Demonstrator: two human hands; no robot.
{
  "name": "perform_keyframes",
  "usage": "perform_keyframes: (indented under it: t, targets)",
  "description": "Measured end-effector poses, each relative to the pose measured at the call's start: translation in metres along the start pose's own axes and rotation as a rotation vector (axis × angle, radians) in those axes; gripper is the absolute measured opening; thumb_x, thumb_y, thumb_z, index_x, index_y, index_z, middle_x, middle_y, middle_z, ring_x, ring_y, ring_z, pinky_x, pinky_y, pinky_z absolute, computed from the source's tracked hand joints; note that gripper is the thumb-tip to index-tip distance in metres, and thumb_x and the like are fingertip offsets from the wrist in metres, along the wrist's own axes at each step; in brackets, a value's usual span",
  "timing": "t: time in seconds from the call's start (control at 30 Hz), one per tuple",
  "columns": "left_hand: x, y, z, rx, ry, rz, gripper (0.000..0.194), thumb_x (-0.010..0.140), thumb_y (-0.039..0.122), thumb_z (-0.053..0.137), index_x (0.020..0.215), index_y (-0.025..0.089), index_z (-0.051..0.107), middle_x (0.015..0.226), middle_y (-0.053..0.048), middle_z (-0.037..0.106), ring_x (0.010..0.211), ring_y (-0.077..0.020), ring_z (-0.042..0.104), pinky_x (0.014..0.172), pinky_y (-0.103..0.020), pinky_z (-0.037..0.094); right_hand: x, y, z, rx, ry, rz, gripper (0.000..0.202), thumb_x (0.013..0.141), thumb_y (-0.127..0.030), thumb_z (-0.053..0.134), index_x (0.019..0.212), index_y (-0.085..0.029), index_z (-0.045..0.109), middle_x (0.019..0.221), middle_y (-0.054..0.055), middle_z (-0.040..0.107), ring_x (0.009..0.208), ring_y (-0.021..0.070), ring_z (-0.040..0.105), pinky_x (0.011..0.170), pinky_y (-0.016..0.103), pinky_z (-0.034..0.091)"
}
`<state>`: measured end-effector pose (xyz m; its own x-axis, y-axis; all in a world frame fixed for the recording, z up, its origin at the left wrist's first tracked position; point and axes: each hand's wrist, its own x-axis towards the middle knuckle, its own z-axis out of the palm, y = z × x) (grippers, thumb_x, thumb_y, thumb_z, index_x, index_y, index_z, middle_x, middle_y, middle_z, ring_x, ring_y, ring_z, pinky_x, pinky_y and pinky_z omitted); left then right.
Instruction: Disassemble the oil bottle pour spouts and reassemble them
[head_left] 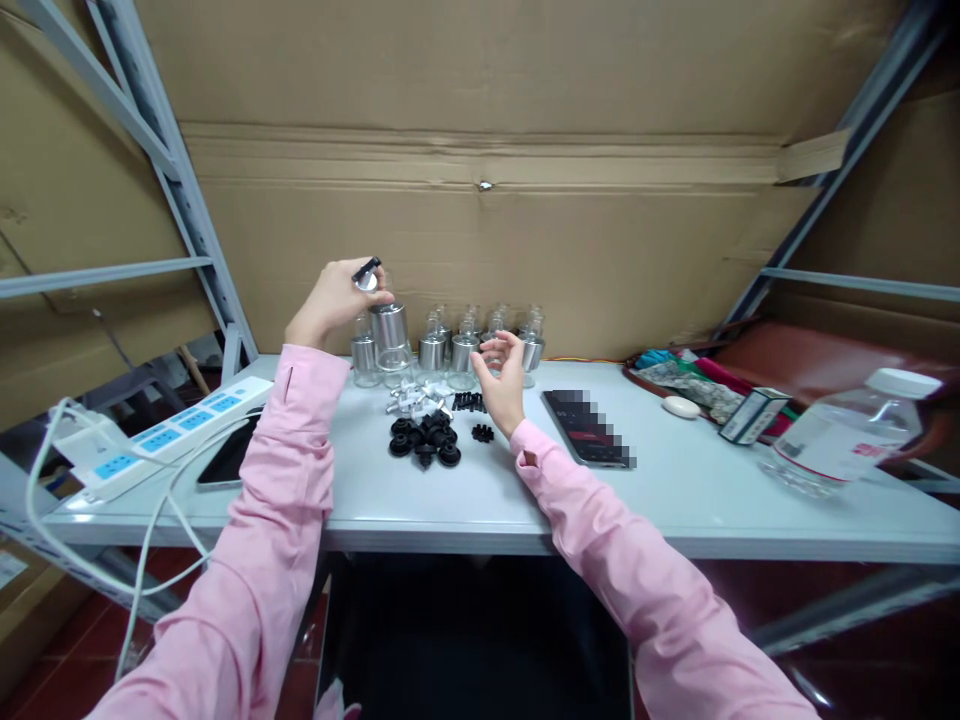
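My left hand (343, 298) is closed round the top of a glass bottle with a metal band (390, 328), which has a black and silver piece at its upper end. The bottle stands upright or hangs just over the table; I cannot tell which. More banded glass bottles (462, 352) stand in rows behind. My right hand (501, 372) is raised in front of them, fingers curved and apart, holding nothing. Between my hands lie clear and silver parts (420, 398), a heap of black round parts (424, 438), small black pieces (482, 433) and black screw-like pieces (469, 401).
A phone (589, 428) lies right of my right hand. Farther right are a white oval object (681, 407), a small box (753, 416) and a plastic bottle (844, 440). At left are a power strip (180, 430), white cables and a dark device (229, 458). Cardboard (480, 240) stands behind.
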<state>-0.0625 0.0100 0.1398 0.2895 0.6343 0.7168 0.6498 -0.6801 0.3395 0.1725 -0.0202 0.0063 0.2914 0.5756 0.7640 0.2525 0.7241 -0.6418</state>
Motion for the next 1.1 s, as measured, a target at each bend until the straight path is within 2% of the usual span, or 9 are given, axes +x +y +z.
perform_keyframes:
  t: [0.13, 0.37, 0.77, 1.1]
  targets:
    - [0.001, -0.018, 0.011, -0.003, -0.043, -0.03, 0.019, 0.068, 0.03, 0.067, 0.076, 0.015, 0.061, 0.08, -0.003, 0.065, 0.077, -0.0173, 0.057, 0.072, -0.029, 0.043, -0.002, -0.004, 0.0, -0.011, -0.021, -0.031, 0.032, 0.076, -0.024, 0.056, 0.104, -0.022, 0.04, 0.085, 0.001, 0.054, 0.074, 0.0125, 0.054, 0.065, 0.027, 0.046]
    - [0.001, -0.034, 0.022, 0.007, -0.019, -0.043, 0.017, 0.068, 0.029, 0.065, 0.077, 0.015, 0.06, 0.08, -0.002, 0.064, 0.074, -0.0163, 0.056, 0.073, -0.029, 0.042, -0.004, -0.007, 0.0, -0.029, -0.043, -0.055, 0.026, 0.077, -0.022, 0.053, 0.101, -0.021, 0.043, 0.079, 0.0, 0.054, 0.07, 0.0119, 0.053, 0.063, 0.026, 0.045]
    - [0.002, -0.046, 0.053, 0.119, -0.047, -0.03, 0.018, 0.067, 0.031, 0.068, 0.076, 0.018, 0.06, 0.078, -0.002, 0.064, 0.072, -0.0169, 0.056, 0.068, -0.027, 0.039, -0.005, -0.008, -0.001, -0.056, -0.057, -0.048, 0.021, 0.079, -0.024, 0.05, 0.099, -0.021, 0.044, 0.078, 0.0, 0.053, 0.067, 0.0116, 0.053, 0.063, 0.026, 0.045]
    - [-0.001, -0.059, 0.067, 0.125, -0.07, -0.001, 0.02, 0.075, 0.037, 0.062, 0.077, 0.018, 0.059, 0.077, -0.003, 0.065, 0.07, -0.0169, 0.057, 0.065, -0.025, 0.037, -0.006, -0.007, -0.001, -0.039, -0.072, -0.039, 0.021, 0.08, -0.025, 0.051, 0.099, -0.021, 0.045, 0.078, 0.0, 0.054, 0.067, 0.0114, 0.053, 0.062, 0.026, 0.045]
